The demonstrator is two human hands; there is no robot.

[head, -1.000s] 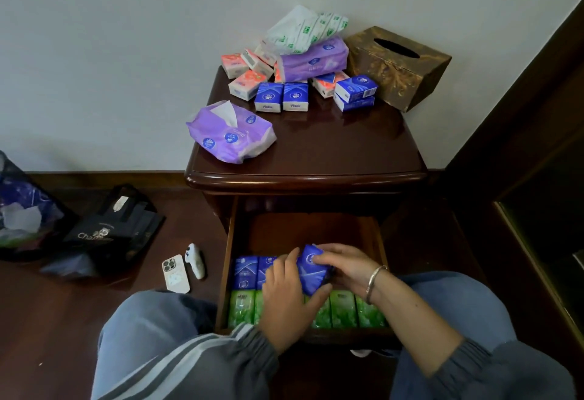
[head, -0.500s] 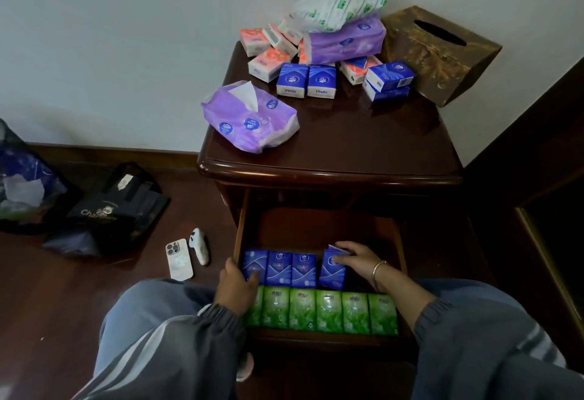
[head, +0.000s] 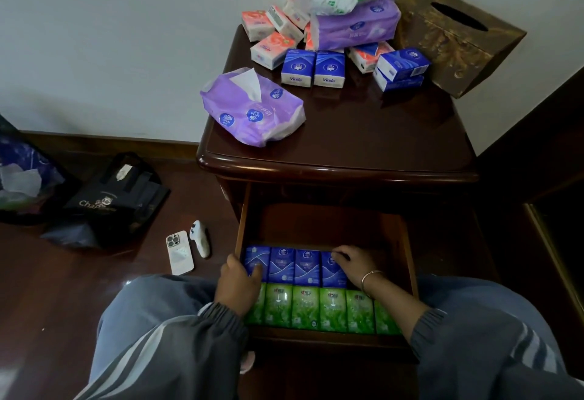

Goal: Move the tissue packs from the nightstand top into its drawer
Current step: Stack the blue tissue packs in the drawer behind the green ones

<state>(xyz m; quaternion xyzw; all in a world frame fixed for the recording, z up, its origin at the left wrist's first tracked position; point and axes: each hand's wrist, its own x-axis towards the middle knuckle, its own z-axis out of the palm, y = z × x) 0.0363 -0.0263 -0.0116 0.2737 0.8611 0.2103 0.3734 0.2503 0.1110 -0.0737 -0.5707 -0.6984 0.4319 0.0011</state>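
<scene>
Bottom centre, nearest us: the pulled-out wooden drawer (head: 408, 254) of the dark varnished nightstand (head: 363, 137).

Along its front wall we note a row of green plastic-wrapped pocket tissue packs (head: 331, 309), stood on edge. Touching it behind is a row of four blue plastic-wrapped pocket tissue packs (head: 294, 268).

The left hand (head: 237, 284) grips this row's left end, thumb across the first pack. The right hand (head: 351, 265) curls its fingertips over the fourth pack's top. We judge this a squeeze from both ends, tightening the row so more fit.

Upper centre, on the top, yet to move:
- an opened purple soft tissue pack (head: 252, 110)
- blue-and-white boxed packs (head: 313, 66)
- pink packs (head: 271, 41)

They lie beside a brown ornate tissue box (head: 458, 42).
</scene>
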